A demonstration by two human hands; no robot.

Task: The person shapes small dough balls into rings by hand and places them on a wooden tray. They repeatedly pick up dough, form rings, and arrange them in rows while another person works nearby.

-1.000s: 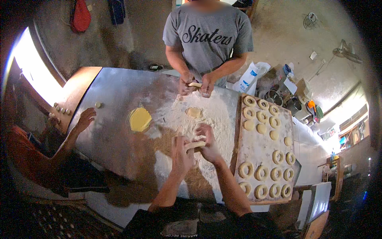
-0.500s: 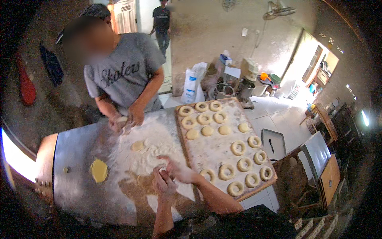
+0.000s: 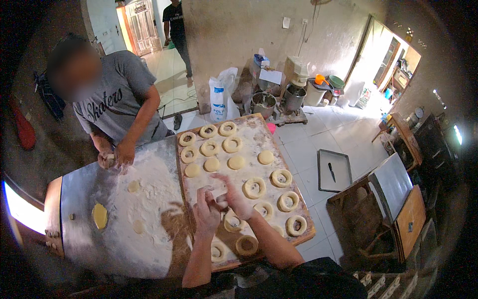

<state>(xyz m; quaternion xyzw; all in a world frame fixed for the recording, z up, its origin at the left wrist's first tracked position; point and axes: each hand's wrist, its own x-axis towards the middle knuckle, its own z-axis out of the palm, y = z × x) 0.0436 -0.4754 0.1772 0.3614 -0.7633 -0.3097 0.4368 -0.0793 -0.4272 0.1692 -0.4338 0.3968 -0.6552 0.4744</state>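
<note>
My left hand (image 3: 206, 212) is raised over the wooden board (image 3: 186, 194), fingers curled and closed near their tips. Whatever they hold is too blurred to make out. Close beside it, my right hand (image 3: 238, 199) has its fingers stretched out, with thumb and forefinger apart. Both hands are dusted with flour. Below and around them on the floured board lie several raw dough rings (image 3: 255, 188). A row of round dough discs (image 3: 236, 162) sits just beyond my fingertips. My forearms and hands hide part of the board and some rings.
On the metal table (image 3: 79, 199) at left are spread flour (image 3: 154, 199), thin dough rounds (image 3: 133, 186) and a yellow dough piece (image 3: 100, 216). Across it a co-worker (image 3: 122, 92) handles a pale piece. A tray (image 3: 334, 184) with a knife lies lower right; mixing bowls (image 3: 264, 103) stand behind.
My hands have gone from above the floury table to above the board on the right. The view has turned right, so the board and table appear farther left.
</note>
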